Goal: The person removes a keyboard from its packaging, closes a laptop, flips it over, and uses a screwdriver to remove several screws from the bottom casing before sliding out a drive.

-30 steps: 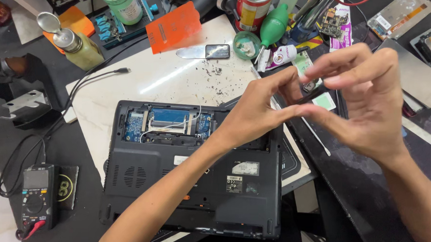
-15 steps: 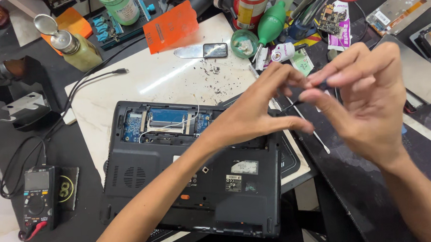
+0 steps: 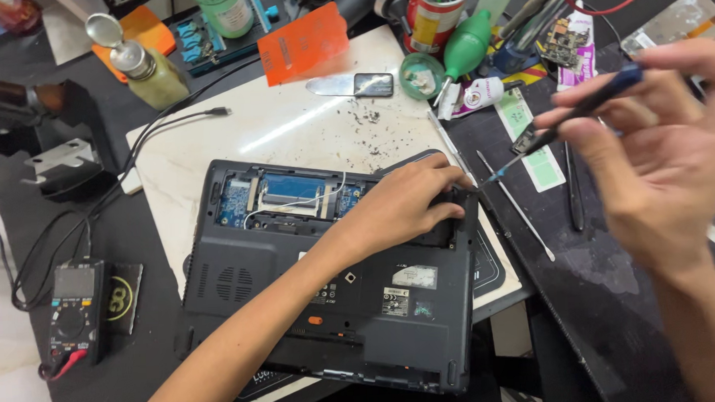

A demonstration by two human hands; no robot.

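While left hand (image 3: pixel 402 211) pressed open, gripping nothing, on upturned dark-grey plastic laptop (image 3: pixel 338 306), right hand (image 3: pixel 662 172) pinched blue-handled thin metal screwdriver (image 3: pixel 567 119).

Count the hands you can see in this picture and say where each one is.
2. The left hand rests on the upturned laptop at its upper right corner. The right hand is raised at the right, holding a screwdriver. No others show.

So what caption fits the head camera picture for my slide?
Left hand rests on an opened black laptop while the right hand holds a blue screwdriver above a cluttered bench.
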